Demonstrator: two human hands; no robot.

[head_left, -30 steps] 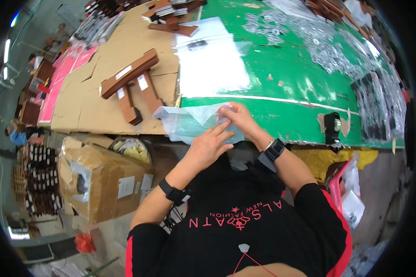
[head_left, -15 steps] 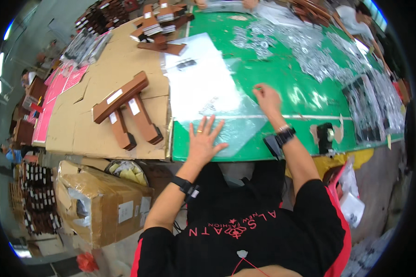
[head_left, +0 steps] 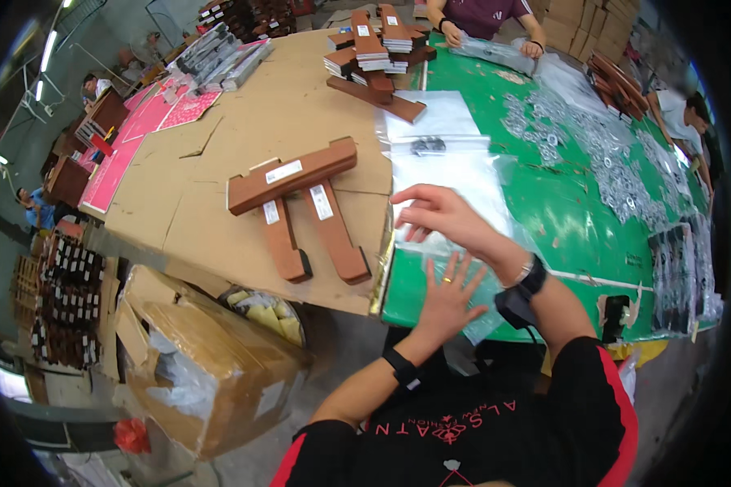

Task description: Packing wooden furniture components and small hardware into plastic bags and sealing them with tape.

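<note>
My left hand (head_left: 448,302) lies spread over the lower end of a stack of clear plastic bags (head_left: 443,168), near the green table's front edge. Just beyond it my right hand (head_left: 440,213) hovers above the bags' left side, palm down, fingers stretched leftward, with nothing seen in it. On cardboard to the left lie three brown, wood-coloured notched bars with white labels. One bar (head_left: 296,174) rests across the far ends of the other two, a left bar (head_left: 283,242) and a right bar (head_left: 335,230).
More labelled brown bars (head_left: 371,53) are piled at the far end of the cardboard. Many small clear ring-like pieces (head_left: 617,174) spread over the green table's right part. Bagged items (head_left: 672,280) stand at right. A co-worker's hands (head_left: 532,49) hold a bagged piece. An open carton (head_left: 211,357) stands below left.
The view has turned left. My right hand has swung from the right of the bags to over their left side, its fingers now stretched out. My left hand stays spread on the bags.
</note>
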